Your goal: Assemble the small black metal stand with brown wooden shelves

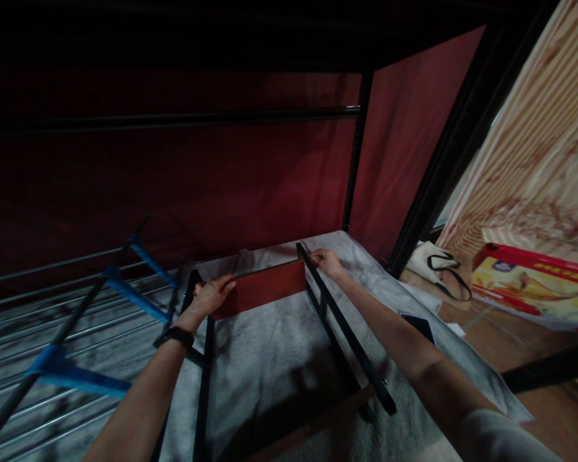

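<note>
Dim under the bunk, details hard to read. Left hand [213, 294] and right hand [325, 260] each clasp an end of the red-brown panel [264, 287], standing betw. black frame rails [343, 327] on grey blanket [264, 359].

The left hand [213, 295] covers the left end of the red board [264, 287], so its meeting with the left black rail [203, 372] is hidden. The upper frame is too dark to read. The red box [534, 285] runs off the right edge, its print blurred.
</note>
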Demonstrator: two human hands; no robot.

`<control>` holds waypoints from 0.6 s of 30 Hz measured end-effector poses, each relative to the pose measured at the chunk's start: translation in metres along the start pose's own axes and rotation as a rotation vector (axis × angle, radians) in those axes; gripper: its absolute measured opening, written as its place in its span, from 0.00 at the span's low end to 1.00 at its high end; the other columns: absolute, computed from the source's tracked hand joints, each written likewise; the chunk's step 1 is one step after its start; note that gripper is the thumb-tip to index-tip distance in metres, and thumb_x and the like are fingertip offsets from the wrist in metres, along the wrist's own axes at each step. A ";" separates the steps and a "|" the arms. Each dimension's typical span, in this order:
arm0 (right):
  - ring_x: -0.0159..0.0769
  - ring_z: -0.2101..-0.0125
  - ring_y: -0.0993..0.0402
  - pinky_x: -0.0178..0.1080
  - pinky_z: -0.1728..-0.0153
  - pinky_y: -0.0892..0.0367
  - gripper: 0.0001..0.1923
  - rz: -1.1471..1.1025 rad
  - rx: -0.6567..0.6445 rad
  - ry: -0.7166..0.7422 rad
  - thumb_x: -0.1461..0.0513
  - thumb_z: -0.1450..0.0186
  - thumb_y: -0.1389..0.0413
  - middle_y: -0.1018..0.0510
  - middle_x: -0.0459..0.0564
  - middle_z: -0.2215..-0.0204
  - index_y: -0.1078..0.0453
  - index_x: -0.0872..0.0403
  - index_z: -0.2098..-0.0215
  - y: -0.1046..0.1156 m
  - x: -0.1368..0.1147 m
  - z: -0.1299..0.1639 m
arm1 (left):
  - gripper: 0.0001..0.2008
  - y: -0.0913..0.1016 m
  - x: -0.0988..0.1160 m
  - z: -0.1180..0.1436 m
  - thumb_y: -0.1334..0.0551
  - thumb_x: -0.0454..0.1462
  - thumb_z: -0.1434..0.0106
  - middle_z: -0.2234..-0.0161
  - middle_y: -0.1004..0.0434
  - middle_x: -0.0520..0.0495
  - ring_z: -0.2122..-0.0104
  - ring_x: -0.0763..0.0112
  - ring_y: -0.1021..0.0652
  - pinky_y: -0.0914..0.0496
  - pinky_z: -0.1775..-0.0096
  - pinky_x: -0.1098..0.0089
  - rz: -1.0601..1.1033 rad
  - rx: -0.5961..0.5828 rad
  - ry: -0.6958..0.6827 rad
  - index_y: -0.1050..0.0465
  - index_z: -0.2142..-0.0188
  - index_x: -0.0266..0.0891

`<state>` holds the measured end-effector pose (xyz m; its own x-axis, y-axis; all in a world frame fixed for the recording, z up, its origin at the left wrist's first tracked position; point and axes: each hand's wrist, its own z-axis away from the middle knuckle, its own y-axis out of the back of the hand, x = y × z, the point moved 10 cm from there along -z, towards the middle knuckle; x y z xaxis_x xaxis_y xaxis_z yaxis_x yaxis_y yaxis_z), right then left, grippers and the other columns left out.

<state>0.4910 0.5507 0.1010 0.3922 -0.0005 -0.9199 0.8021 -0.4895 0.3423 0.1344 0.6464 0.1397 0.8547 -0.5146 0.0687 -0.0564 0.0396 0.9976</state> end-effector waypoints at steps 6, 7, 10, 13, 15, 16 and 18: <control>0.32 0.75 0.26 0.32 0.71 0.31 0.09 -0.013 -0.015 0.005 0.68 0.39 0.47 0.23 0.47 0.77 0.25 0.55 0.71 0.002 -0.007 0.002 | 0.23 0.003 0.000 0.002 0.51 0.45 0.30 0.46 0.23 0.42 0.45 0.56 0.25 0.37 0.42 0.56 0.011 -0.005 0.015 0.29 0.42 0.44; 0.32 0.76 0.26 0.32 0.72 0.31 0.09 -0.020 -0.022 -0.003 0.68 0.39 0.47 0.24 0.47 0.78 0.25 0.55 0.71 0.001 -0.007 0.003 | 0.23 0.003 0.000 0.002 0.51 0.45 0.30 0.45 0.23 0.42 0.45 0.55 0.25 0.38 0.42 0.55 0.017 -0.009 0.013 0.29 0.41 0.44; 0.32 0.77 0.27 0.32 0.73 0.31 0.08 -0.034 -0.032 -0.015 0.67 0.39 0.47 0.24 0.46 0.79 0.26 0.55 0.71 -0.001 -0.007 0.003 | 0.23 0.002 -0.001 0.002 0.51 0.45 0.30 0.45 0.24 0.42 0.43 0.55 0.26 0.39 0.40 0.54 0.028 -0.020 0.024 0.30 0.41 0.44; 0.31 0.77 0.27 0.32 0.73 0.32 0.07 -0.049 -0.044 -0.007 0.66 0.39 0.46 0.24 0.46 0.78 0.26 0.55 0.73 -0.002 -0.009 0.004 | 0.23 0.002 -0.003 0.001 0.50 0.45 0.30 0.45 0.24 0.43 0.44 0.56 0.26 0.39 0.40 0.55 0.037 -0.018 0.037 0.29 0.41 0.45; 0.31 0.76 0.27 0.31 0.72 0.32 0.07 -0.057 -0.054 0.005 0.65 0.39 0.46 0.24 0.46 0.78 0.26 0.55 0.73 -0.002 -0.012 0.004 | 0.22 0.002 -0.003 0.001 0.51 0.45 0.30 0.45 0.23 0.43 0.44 0.57 0.25 0.38 0.41 0.56 0.040 -0.019 0.033 0.29 0.42 0.45; 0.31 0.76 0.27 0.31 0.72 0.32 0.07 -0.059 -0.057 0.011 0.65 0.39 0.46 0.24 0.46 0.77 0.26 0.55 0.73 -0.002 -0.013 0.004 | 0.22 0.002 -0.003 0.001 0.51 0.45 0.30 0.45 0.23 0.43 0.45 0.57 0.25 0.38 0.41 0.57 0.037 -0.023 0.035 0.29 0.42 0.45; 0.31 0.76 0.28 0.31 0.72 0.32 0.07 -0.059 -0.061 0.020 0.65 0.40 0.46 0.24 0.46 0.77 0.26 0.55 0.72 -0.002 -0.015 0.004 | 0.23 0.001 -0.004 0.000 0.51 0.46 0.29 0.45 0.23 0.43 0.45 0.56 0.25 0.39 0.41 0.56 0.027 -0.027 0.041 0.30 0.41 0.46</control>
<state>0.4812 0.5481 0.1134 0.3518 0.0446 -0.9350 0.8496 -0.4345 0.2990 0.1304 0.6482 0.1401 0.8736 -0.4774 0.0946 -0.0663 0.0759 0.9949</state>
